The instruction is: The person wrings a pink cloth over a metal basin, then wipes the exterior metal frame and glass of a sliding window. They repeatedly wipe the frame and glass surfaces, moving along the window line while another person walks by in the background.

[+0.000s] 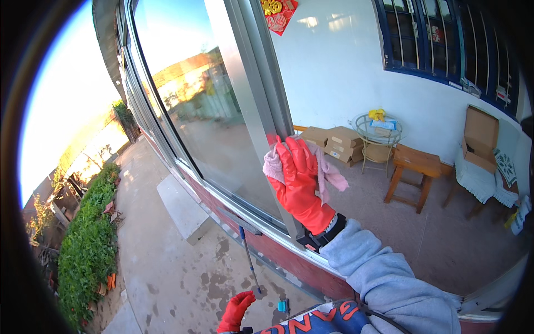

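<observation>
My right hand (297,183), in a red rubber glove, presses a pink terry cloth (333,171) against the metal upright of a window frame (267,100). Part of the cloth hangs loose on the right of the fingers. To the left of that upright is a sliding glass pane (200,112) reflecting sky and buildings. Low in the view, my left hand (236,312), also gloved in red, hangs in front of me with its fingers loosely bent. I see nothing in it.
A squeegee with a blue-ended pole (249,261) leans on the low red wall (288,267). A small teal object (283,306) lies on the wet-spotted concrete. A concrete block (183,208) adjoins the wall. Indoors stand a wooden stool (416,160), a glass-topped table (358,121) and cardboard boxes (344,144).
</observation>
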Demonstrator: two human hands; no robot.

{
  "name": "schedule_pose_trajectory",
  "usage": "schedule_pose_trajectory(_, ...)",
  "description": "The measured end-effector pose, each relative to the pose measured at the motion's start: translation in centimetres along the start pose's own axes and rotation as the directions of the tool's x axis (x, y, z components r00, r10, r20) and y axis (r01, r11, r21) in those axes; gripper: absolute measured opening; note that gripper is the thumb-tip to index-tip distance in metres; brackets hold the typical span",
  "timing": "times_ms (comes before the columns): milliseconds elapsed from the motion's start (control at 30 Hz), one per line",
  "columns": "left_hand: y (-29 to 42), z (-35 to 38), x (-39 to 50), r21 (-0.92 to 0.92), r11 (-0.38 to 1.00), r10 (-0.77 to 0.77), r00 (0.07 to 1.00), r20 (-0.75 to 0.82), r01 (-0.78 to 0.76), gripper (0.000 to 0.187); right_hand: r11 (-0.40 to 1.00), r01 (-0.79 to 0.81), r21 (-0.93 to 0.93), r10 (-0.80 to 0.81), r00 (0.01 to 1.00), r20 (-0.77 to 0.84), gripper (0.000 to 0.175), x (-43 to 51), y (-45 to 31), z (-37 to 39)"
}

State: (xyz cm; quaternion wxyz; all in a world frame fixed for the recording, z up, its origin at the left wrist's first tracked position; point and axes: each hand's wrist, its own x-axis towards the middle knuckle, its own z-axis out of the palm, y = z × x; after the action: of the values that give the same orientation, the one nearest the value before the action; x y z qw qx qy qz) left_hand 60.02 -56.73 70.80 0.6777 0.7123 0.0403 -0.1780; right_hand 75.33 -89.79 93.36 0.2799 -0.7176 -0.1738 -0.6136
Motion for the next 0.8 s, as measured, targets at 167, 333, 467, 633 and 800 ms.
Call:
schedule_pose_trajectory(167,1.4,0.6,-0.4,-0.048,0.998,-0.039,0.999,-0.032,0.037,0.042,0.958,0.142,0.248,-0.091,0.974,-0.206,0.061,13.9,-0.7,1.6)
schedule_pose_trajectory(333,2.3,1.8,1.7,-0.025,0.998,-0.064,0.998,0.008,0.064,0.042,0.962,0.260,0.079,-0.229,0.931,-0.284,0.061,20.1,1.6,3.1)
schedule_pose_trajectory(467,1.8,2.8,3.4,0.130,0.990,-0.064,0.995,0.075,0.054,0.042,0.981,0.191,0.033,-0.186,0.975,-0.122,0.064,9.3,1.5,1.1)
schedule_pose_trajectory(633,1.9,3.2,4.8,0.039,0.999,0.017,0.987,0.161,-0.023,0.039,0.950,-0.202,0.238,0.163,0.971,0.174,0.042,-3.4,3.3,-3.4)
schedule_pose_trajectory(800,2.3,4.5,5.3,0.085,0.996,-0.014,0.986,0.164,0.000,0.036,0.637,-0.536,0.554,0.263,0.826,0.498,0.057,0.3,7.1,-2.7)
